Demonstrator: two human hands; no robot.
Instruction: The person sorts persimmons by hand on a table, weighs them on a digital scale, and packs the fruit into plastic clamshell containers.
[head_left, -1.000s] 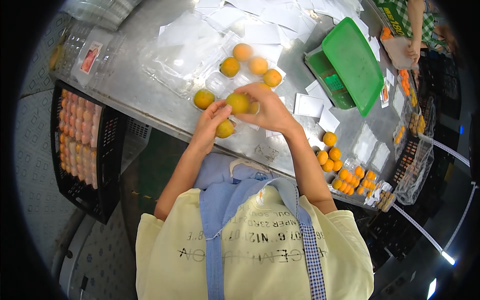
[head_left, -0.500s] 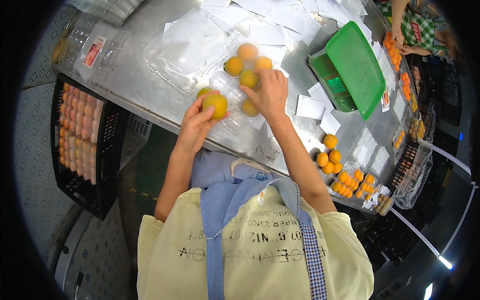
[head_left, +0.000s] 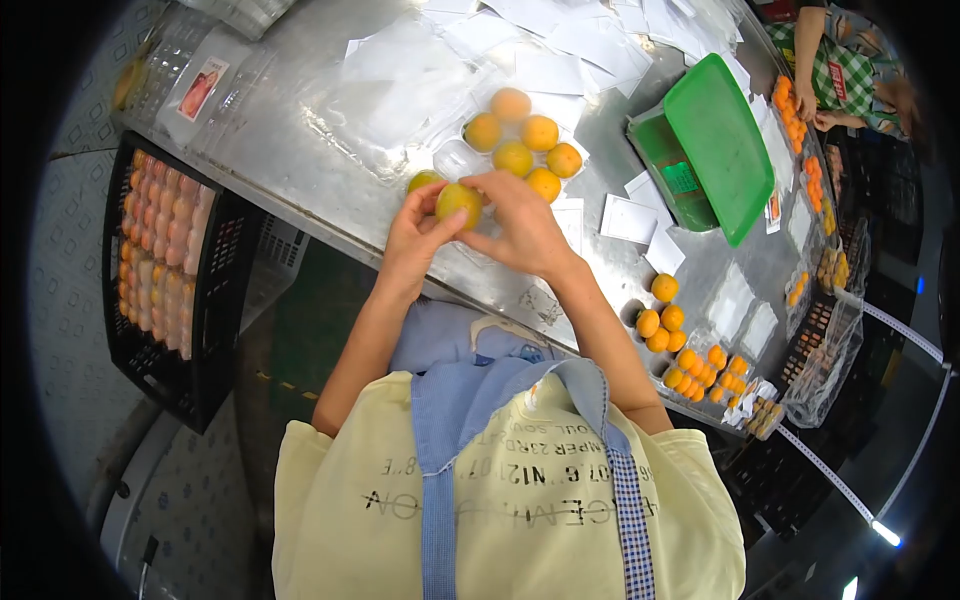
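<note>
My left hand is closed round a yellow-green round fruit. Another such fruit shows behind its fingers; whether that one is held too I cannot tell. From the other side, my right hand has its thumb and fingers closed against the front fruit, its fingertips partly hidden. Just beyond the hands, several orange-yellow fruits sit grouped in a clear plastic tray, which has bare hollows on its left side.
Clear packaging and white paper slips cover the far metal table. A green-lidded box stands right, more fruit nearer. A black crate of packed fruit is at left. Another person's hands work top right.
My right hand has left the grouped fruits and come left to the fruit in my left hand. Fruits at the group's right side, covered by that hand before, now show.
</note>
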